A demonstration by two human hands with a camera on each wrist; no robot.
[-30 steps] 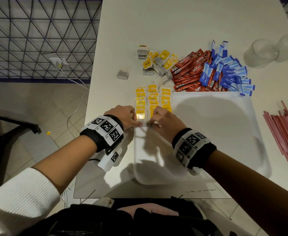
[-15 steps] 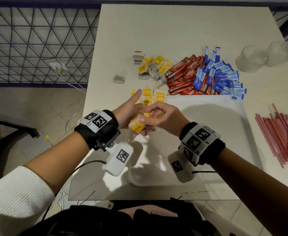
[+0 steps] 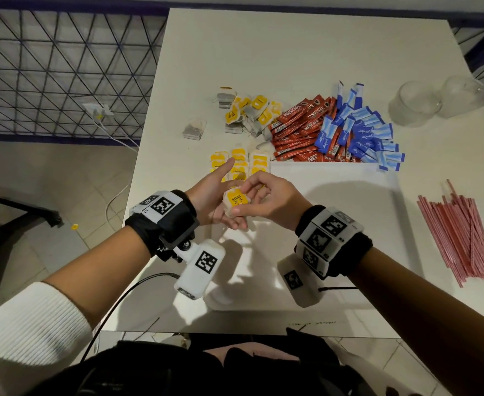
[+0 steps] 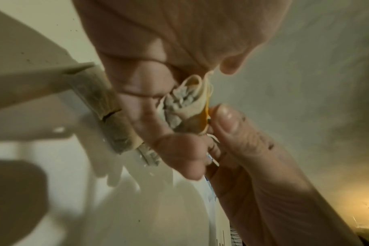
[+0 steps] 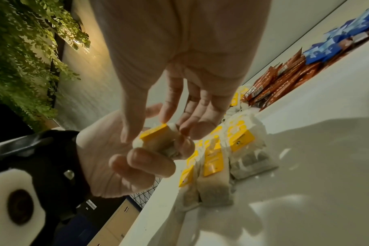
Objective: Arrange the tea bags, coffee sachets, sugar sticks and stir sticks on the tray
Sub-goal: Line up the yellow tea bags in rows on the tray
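Left hand (image 3: 211,200): a tea bag (image 3: 235,202) is cupped in curled fingers, index finger straight.
Right hand (image 3: 266,200): the same tea bag is pinched.
Tray (image 3: 349,224): rows of tea bags (image 3: 242,164) are held.

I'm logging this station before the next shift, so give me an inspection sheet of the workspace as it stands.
Surface: white table, with a white tray at its near edge.
Job's things: rows of tea bags in the tray's far left corner; loose tea bags, red coffee sachets and blue sugar sticks piled beyond the tray; pink stir sticks to its right.
Clutter: two clear plastic cups at the far right.
Grips: left hand cradles a small stack of tea bags; right hand pinches it.
Cables: black leads from the wrist cameras; a white cord on the floor.
Surroundings: tiled floor, wire fence.
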